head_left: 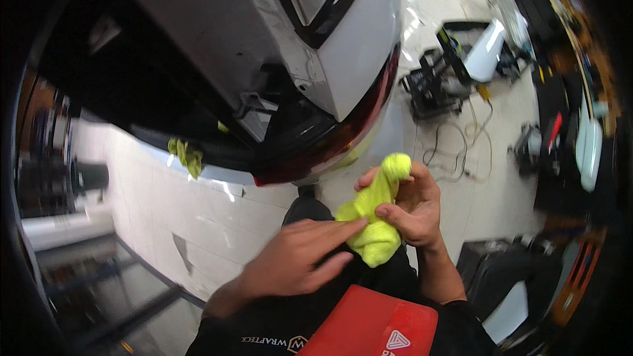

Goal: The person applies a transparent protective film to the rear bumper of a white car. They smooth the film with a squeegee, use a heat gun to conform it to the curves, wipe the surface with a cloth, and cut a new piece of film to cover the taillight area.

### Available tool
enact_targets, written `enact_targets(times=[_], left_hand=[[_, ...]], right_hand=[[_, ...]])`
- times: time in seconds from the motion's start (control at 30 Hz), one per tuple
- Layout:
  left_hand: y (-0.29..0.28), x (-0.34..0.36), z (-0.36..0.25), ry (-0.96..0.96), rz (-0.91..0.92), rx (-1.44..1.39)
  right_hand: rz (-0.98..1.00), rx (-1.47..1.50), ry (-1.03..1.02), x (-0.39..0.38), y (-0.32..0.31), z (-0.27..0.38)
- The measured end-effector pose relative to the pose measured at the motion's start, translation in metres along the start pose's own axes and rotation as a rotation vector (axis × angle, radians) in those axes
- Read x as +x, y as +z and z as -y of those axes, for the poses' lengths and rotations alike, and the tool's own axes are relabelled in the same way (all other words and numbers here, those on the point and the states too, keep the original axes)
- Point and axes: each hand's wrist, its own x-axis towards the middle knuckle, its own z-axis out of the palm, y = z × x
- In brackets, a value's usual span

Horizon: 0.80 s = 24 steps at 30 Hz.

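Observation:
A bright yellow-green cloth (376,224) is bunched up in front of my body, below the rear corner of a car. My right hand (422,207) grips it, with the thumb across its front and the fingers behind. At the top the cloth bulges into a rounded knob; whether something is wrapped inside cannot be seen. My left hand (297,260) reaches in from the left, its index finger stretched out against the cloth and its other fingers apart from it. Close above both hands is the car's red tail light (316,155).
A second yellow-green cloth (186,156) hangs over the edge of the car's open rear (257,109). A wheeled black seat (435,86) and cables (465,148) are on the floor at right. A black case (501,270) stands lower right, and a red pouch (369,323) at my waist.

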Motion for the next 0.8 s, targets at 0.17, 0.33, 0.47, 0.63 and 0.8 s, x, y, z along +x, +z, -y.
enact_targets(times=[0.17, 0.33, 0.47, 0.63, 0.8], left_hand=[[-0.127, -0.009, 0.064, 0.361, -0.474, -0.138], [-0.154, 0.042, 0.132, 0.566, -0.401, -0.044], [-0.129, 0.079, 0.145, 0.744, -0.48, -0.122], [-0.162, 0.061, 0.142, 0.644, -0.817, 0.599], [-0.261, 0.037, 0.188, 0.912, -0.921, 0.899]], right_hand=[[-0.389, -0.763, -0.002, -0.006, 0.088, -0.038], [-0.526, -1.223, 0.029, -0.001, 0.161, -0.056], [-0.617, -1.393, 0.061, 0.01, 0.195, -0.064], [-0.787, -1.479, 0.09, 0.044, 0.2, -0.054], [-0.771, -1.535, 0.179, 0.053, 0.204, -0.034]])
